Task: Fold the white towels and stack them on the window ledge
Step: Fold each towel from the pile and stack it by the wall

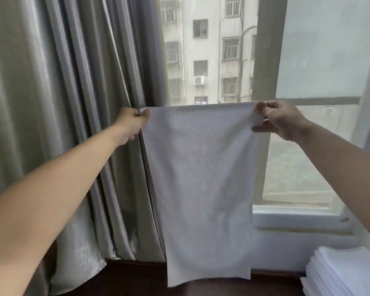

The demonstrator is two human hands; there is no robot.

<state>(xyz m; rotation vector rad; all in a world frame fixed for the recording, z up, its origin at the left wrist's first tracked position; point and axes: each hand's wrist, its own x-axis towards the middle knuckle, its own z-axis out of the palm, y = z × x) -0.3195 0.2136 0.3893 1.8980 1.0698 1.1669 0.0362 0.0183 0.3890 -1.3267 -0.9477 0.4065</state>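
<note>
Left: grey curtain (58, 116), hanging in pleats down to dark ledge (137, 280). Left hand (131, 122) out in front at mid height, fingers curled, pinching top left corner of towel (201, 178). Centre: towel held up in air, spread flat between both hands, top edge taut and roughly level, hanging straight down. Long axis vertical; short edge is the one stretched hand to hand. Bottom hem loose, just above ledge, contact with it unclear. Window (212, 50) behind, building outside. Right hand (282, 119) pinching top right corner between thumb and fingertips, other fingers spread loosely below. Both hands level, about equally far out, neither clearly nearer to towel body. Far right, low: stack (342, 272) of folded white towels on ledge, well apart from hanging towel, on right hand's side.

Judgement: fold not yet made on this towel; all cloth lies below the grips, so next move likely lowering onto ledge or bringing top edge down to hem, halving the long axis. Stack nearer right hand, so placing probably goes rightward. Risk: hem dragging or bunching on ledge, corners misaligned.
</note>
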